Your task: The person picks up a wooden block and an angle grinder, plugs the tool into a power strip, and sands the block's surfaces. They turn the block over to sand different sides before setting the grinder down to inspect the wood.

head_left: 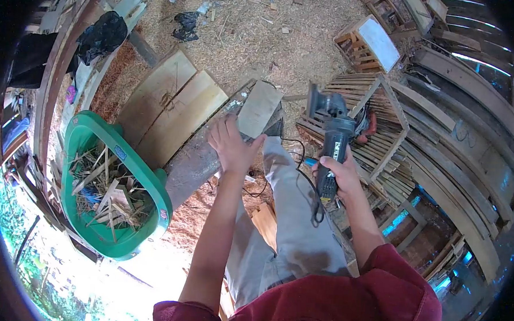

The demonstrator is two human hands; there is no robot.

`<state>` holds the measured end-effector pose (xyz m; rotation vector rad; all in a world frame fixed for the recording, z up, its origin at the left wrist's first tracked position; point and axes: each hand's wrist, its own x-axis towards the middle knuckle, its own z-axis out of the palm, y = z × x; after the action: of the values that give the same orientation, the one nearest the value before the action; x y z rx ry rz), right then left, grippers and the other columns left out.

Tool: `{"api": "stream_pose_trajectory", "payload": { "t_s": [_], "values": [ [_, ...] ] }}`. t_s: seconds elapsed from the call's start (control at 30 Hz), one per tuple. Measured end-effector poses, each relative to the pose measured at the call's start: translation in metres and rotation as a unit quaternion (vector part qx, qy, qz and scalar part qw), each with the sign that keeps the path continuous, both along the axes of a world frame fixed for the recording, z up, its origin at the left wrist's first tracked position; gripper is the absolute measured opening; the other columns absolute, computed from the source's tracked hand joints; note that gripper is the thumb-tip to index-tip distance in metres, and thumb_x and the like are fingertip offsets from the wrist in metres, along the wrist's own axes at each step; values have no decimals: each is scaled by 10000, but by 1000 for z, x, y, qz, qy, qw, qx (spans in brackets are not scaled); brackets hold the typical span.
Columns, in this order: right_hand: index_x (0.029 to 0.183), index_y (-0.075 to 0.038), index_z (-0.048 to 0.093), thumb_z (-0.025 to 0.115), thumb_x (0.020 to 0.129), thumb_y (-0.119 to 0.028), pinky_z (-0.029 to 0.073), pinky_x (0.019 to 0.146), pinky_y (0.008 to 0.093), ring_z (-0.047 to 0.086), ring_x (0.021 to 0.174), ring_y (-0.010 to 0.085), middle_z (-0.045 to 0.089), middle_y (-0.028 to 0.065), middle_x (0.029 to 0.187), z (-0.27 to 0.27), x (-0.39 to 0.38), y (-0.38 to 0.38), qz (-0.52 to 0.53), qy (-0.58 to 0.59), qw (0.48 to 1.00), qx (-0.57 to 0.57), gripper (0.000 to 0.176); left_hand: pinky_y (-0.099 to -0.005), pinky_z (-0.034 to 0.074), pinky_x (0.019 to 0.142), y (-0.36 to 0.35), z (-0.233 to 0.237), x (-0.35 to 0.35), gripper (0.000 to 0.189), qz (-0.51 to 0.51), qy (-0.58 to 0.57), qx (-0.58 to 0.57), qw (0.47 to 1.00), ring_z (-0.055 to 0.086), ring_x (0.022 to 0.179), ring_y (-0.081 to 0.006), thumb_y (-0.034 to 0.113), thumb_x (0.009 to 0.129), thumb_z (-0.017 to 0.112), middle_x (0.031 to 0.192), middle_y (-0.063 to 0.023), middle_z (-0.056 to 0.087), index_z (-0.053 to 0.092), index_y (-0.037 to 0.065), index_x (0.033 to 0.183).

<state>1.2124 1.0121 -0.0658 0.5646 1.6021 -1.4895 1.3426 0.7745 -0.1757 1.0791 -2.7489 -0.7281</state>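
My right hand (341, 171) is wrapped round the body of a dark angle grinder (334, 142), held up over the right side with its head and disc (313, 100) pointing away from me. A cord hangs from its rear end. My left hand (235, 141) lies with fingers and thumb spread on a worn wooden bench plank (195, 163). Its thumb and fingertips are right at the near end of a short, flat wooden board (260, 108), which lies on the far end of that plank.
Left of the bench stands a green plastic tub (74, 210) full of wood scraps. Two wide boards (181, 114) lean beside it. Slatted wooden frames (379, 125) and long planks (459, 129) fill the right. Sawdust covers the ground (245, 39).
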Motion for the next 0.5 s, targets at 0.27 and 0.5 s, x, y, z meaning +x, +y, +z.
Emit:
{"api": "stream_pose_trajectory", "payload": {
  "t_s": [0.27, 0.5],
  "values": [
    [1519, -4, 420, 859, 843, -39, 581, 875, 340, 695, 954, 202, 702, 104, 1118, -32, 17, 14, 262, 430, 840, 199, 806, -655, 256, 1199, 6, -24, -11, 475, 162, 68, -4, 984, 384, 1468, -462, 315, 1039, 614, 1542, -257, 446, 538, 13, 1398],
    [1366, -16, 556, 854, 798, -83, 556, 905, 366, 703, 981, 220, 734, 133, 1101, -11, 1, -18, 328, 315, 855, 251, 645, -671, 247, 1224, -3, -47, -40, 542, 204, -9, -102, 974, 285, 1573, -468, 272, 1053, 586, 1678, -260, 329, 464, 36, 1526]
  ]
}}
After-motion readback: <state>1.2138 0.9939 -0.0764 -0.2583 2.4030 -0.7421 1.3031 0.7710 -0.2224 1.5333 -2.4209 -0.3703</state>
